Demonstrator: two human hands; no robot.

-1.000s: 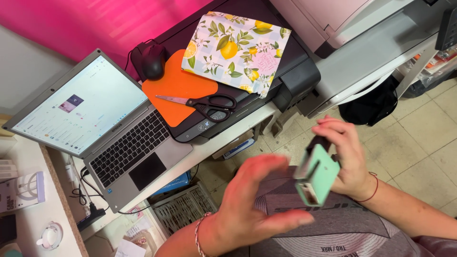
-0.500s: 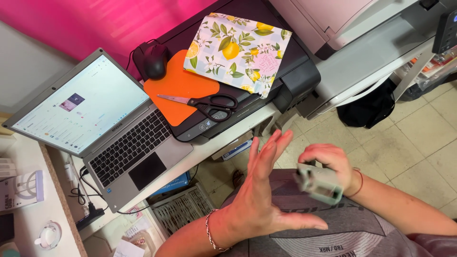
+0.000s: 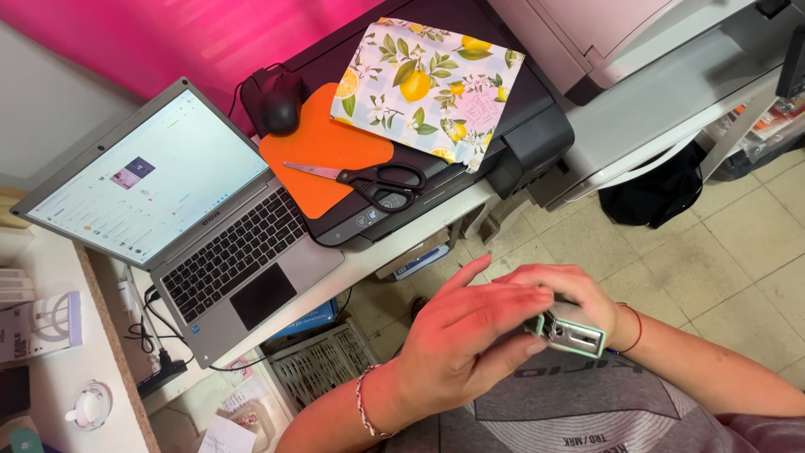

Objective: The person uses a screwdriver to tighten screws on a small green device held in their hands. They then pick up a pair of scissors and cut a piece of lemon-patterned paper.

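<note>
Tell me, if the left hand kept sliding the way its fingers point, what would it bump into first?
The left hand points right, across the green stapler held in the right hand. It already rests on that stapler, so it would probably meet the right hand's fingers next; depth is unclear.

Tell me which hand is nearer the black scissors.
Left. The left hand lies below the black scissors, its fingers pointing toward them; the right hand sits farther off, holding the green stapler.

An open laptop [image 3: 180, 226] and a black printer [image 3: 436, 159] are carried by the white desk [image 3: 394, 247]; scissors [image 3: 369, 178] are laid on the printer.
</note>
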